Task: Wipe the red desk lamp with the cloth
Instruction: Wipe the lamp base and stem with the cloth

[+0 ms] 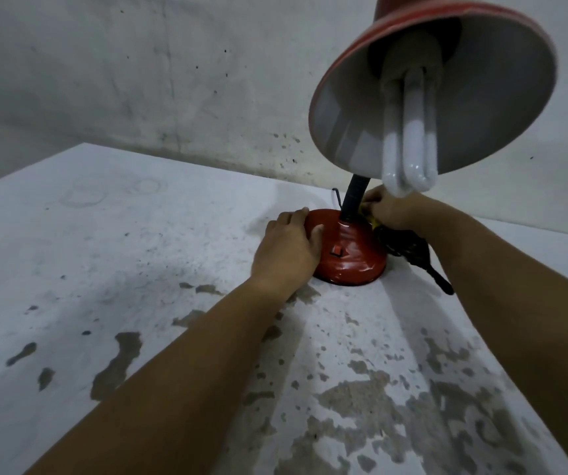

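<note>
Lamp (347, 248) stands on the worn white surface (111, 269) near the wall (172, 80); its red base carries a switch (336, 251), the black stem (353, 197) rises from the base, and the shade (447, 80) with its white bulb (409, 142) tilts toward the camera at upper right. Left hand (287, 250) lies on the left side of the base, fingers relaxed and extended, holding nothing. Right hand (390, 210) grips the dark, yellow-edged cloth (409, 250) against the foot of the stem, the loose end trailing onto the surface right of the base
</note>
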